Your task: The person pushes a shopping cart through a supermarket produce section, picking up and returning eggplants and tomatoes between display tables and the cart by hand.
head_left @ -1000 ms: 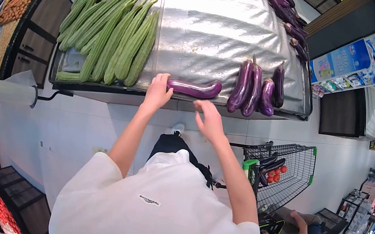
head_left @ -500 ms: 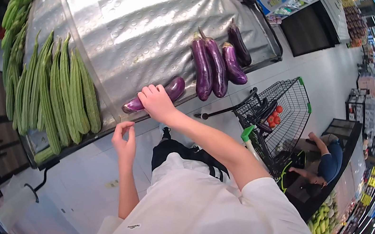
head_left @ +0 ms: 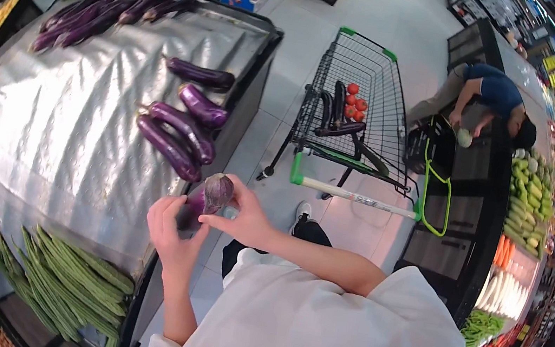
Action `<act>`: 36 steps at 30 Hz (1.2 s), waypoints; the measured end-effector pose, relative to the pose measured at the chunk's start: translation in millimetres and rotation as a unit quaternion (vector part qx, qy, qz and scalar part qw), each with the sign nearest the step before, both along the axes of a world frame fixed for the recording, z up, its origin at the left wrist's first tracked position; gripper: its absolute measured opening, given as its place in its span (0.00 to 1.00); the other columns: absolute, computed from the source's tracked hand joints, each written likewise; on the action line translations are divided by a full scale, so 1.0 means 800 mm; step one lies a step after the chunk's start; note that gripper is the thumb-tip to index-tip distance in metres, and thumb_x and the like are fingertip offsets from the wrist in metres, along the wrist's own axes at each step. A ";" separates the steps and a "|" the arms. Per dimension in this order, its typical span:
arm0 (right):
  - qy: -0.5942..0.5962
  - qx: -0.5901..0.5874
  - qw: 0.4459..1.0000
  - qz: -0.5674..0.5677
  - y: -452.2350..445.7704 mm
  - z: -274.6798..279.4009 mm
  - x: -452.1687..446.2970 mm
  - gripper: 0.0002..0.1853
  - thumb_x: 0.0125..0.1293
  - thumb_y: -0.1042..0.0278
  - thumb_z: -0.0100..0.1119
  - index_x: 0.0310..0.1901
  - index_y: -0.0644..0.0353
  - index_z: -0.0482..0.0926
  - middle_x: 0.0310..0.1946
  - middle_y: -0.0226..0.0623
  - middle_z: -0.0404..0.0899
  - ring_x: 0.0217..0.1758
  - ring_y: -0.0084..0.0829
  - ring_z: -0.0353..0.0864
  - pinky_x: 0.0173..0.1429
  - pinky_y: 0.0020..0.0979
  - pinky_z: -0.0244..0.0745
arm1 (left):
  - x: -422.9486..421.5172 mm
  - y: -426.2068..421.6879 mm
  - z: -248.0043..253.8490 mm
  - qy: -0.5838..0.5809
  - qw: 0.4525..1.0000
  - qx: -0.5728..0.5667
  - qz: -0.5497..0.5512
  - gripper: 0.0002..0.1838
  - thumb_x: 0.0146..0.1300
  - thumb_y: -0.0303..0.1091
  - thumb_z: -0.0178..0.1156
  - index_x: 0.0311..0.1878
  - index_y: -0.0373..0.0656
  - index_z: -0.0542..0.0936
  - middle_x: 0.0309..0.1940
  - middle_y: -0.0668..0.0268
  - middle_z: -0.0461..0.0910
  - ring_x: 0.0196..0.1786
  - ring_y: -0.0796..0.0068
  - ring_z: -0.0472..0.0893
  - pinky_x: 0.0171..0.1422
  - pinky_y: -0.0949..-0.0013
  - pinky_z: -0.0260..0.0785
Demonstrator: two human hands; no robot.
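A purple eggplant (head_left: 218, 192) is held up in front of my body, just off the stand's edge, its stem end pointing towards me. My right hand (head_left: 246, 217) grips it near that end, thumb below and fingers behind. Around its lower, farther part curl the fingers and thumb of my left hand (head_left: 174, 230). Beyond my hands, several loose eggplants (head_left: 171, 150) lie on the silvery sheet of the display stand (head_left: 86, 118).
Ridged green gourds (head_left: 74, 280) line the near left of the stand. A larger eggplant pile (head_left: 112, 12) is at its far end. Right of it stands a shopping cart (head_left: 356, 195) holding eggplants and tomatoes (head_left: 355, 103). Another person (head_left: 498, 94) bends by the produce shelves (head_left: 529, 202).
My right hand has lifted the eggplant off the stand, and my left hand has joined it. The view has swung right, bringing the cart nearer the middle.
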State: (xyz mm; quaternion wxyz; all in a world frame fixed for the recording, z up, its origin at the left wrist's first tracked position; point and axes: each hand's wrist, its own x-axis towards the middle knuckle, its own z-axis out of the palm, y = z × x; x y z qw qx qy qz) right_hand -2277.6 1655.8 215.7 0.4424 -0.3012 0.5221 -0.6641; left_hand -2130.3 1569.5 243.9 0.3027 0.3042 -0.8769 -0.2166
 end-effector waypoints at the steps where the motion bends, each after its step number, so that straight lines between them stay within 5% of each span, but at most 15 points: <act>1: 0.046 0.015 0.998 -0.042 0.020 0.005 -0.024 0.34 0.55 0.74 0.79 0.61 0.59 0.70 0.55 0.31 0.75 0.59 0.24 0.77 0.65 0.31 0.73 | -0.031 0.006 0.000 0.005 0.999 0.020 -0.038 0.38 0.42 0.26 0.77 0.61 0.40 0.76 0.55 0.57 0.81 0.59 0.51 0.80 0.65 0.53 0.71; 6: 0.152 0.015 0.969 -0.196 0.130 0.019 -0.160 0.33 0.55 0.76 0.77 0.62 0.60 0.70 0.57 0.35 0.74 0.63 0.28 0.77 0.65 0.32 0.75 | -0.207 0.053 0.002 -0.038 0.968 0.025 -0.248 0.36 0.50 0.23 0.72 0.66 0.39 0.74 0.61 0.54 0.79 0.62 0.51 0.79 0.65 0.55 0.72; 8: 0.177 0.059 0.980 -0.075 0.190 0.025 -0.244 0.29 0.60 0.76 0.72 0.62 0.61 0.72 0.60 0.38 0.76 0.64 0.31 0.78 0.66 0.33 0.76 | -0.270 0.080 -0.016 -0.047 0.962 0.020 -0.268 0.37 0.49 0.23 0.72 0.67 0.40 0.74 0.62 0.55 0.79 0.62 0.51 0.79 0.66 0.55 0.72; 11: 0.038 0.043 0.998 -0.037 0.278 -0.016 -0.359 0.25 0.66 0.73 0.67 0.63 0.62 0.73 0.58 0.38 0.79 0.62 0.30 0.80 0.65 0.34 0.77 | -0.359 0.120 -0.040 -0.080 0.939 0.015 -0.335 0.37 0.48 0.23 0.72 0.66 0.40 0.74 0.62 0.55 0.79 0.62 0.52 0.80 0.66 0.54 0.73; 14: -0.058 0.163 0.980 -0.101 0.327 -0.041 -0.443 0.23 0.69 0.67 0.67 0.62 0.65 0.75 0.52 0.37 0.84 0.58 0.27 0.83 0.62 0.32 0.78 | -0.452 0.170 -0.069 -0.138 0.894 -0.066 -0.420 0.31 0.52 0.27 0.69 0.63 0.39 0.75 0.59 0.58 0.80 0.62 0.58 0.80 0.68 0.57 0.71; 17: -0.009 0.263 0.964 -0.031 0.352 -0.089 -0.485 0.26 0.60 0.56 0.76 0.50 0.70 0.83 0.44 0.44 0.88 0.47 0.31 0.88 0.53 0.30 0.81 | -0.524 0.201 -0.111 -0.170 0.839 -0.145 -0.496 0.27 0.57 0.30 0.65 0.62 0.41 0.76 0.57 0.62 0.80 0.61 0.63 0.80 0.69 0.60 0.69; 20: 0.065 0.310 0.948 0.021 0.368 -0.145 -0.514 0.32 0.53 0.54 0.79 0.52 0.71 0.82 0.44 0.47 0.88 0.46 0.33 0.88 0.53 0.31 0.81 | -0.576 0.210 -0.150 -0.180 0.786 -0.184 -0.562 0.31 0.53 0.30 0.69 0.63 0.43 0.76 0.59 0.63 0.80 0.62 0.65 0.79 0.70 0.59 0.68; 22: 0.049 0.331 0.942 0.033 0.367 -0.187 -0.533 0.35 0.49 0.54 0.79 0.53 0.73 0.82 0.44 0.50 0.88 0.45 0.35 0.89 0.53 0.31 0.81 | -0.608 0.213 -0.164 -0.141 0.780 -0.196 -0.578 0.21 0.59 0.31 0.61 0.58 0.44 0.76 0.55 0.64 0.78 0.58 0.63 0.80 0.68 0.61 0.67; 26: -0.032 0.355 0.932 -0.066 0.358 -0.295 -0.562 0.31 0.46 0.57 0.79 0.49 0.71 0.85 0.40 0.51 0.88 0.45 0.39 0.89 0.52 0.34 0.81 | -0.642 0.228 -0.281 -0.221 0.870 -0.098 -0.430 0.24 0.56 0.26 0.65 0.59 0.46 0.76 0.55 0.59 0.76 0.59 0.57 0.79 0.66 0.55 0.70; 28: 0.007 0.468 0.883 -0.044 0.345 -0.320 -0.585 0.27 0.46 0.58 0.79 0.44 0.71 0.86 0.38 0.48 0.88 0.42 0.37 0.88 0.53 0.33 0.81 | -0.644 0.234 -0.396 -0.305 0.900 0.216 -0.224 0.24 0.59 0.31 0.66 0.60 0.44 0.76 0.51 0.57 0.79 0.56 0.59 0.81 0.62 0.57 0.72; 29: 0.005 0.510 0.859 -0.054 0.338 -0.339 -0.592 0.22 0.47 0.56 0.75 0.37 0.68 0.88 0.39 0.52 0.88 0.46 0.44 0.89 0.56 0.38 0.81 | -0.653 0.244 -0.436 -0.322 0.862 0.350 -0.174 0.22 0.62 0.35 0.66 0.58 0.42 0.76 0.48 0.58 0.80 0.52 0.62 0.82 0.56 0.59 0.74; 32: 0.158 0.567 0.807 -0.045 0.328 -0.406 -0.608 0.23 0.55 0.57 0.69 0.44 0.71 0.84 0.42 0.59 0.86 0.48 0.53 0.88 0.56 0.44 0.82 | -0.702 0.288 -0.471 -0.316 0.700 0.634 -0.088 0.20 0.68 0.49 0.62 0.47 0.39 0.80 0.34 0.66 0.80 0.33 0.76 0.76 0.31 0.67 0.65; 34: 0.213 0.577 0.787 -0.055 0.325 -0.440 -0.617 0.17 0.62 0.61 0.62 0.43 0.68 0.84 0.44 0.59 0.86 0.49 0.53 0.88 0.58 0.49 0.81 | -0.721 0.318 -0.506 -0.294 0.709 0.640 -0.013 0.18 0.71 0.49 0.57 0.46 0.43 0.81 0.28 0.70 0.78 0.28 0.78 0.75 0.28 0.69 0.62; 36: 0.225 0.584 0.779 -0.052 0.322 -0.463 -0.631 0.14 0.65 0.64 0.59 0.43 0.66 0.85 0.44 0.54 0.87 0.49 0.49 0.88 0.58 0.50 0.81 | -0.732 0.315 -0.551 -0.290 0.636 0.714 -0.038 0.19 0.73 0.51 0.53 0.50 0.47 0.81 0.36 0.69 0.81 0.34 0.77 0.78 0.36 0.66 0.69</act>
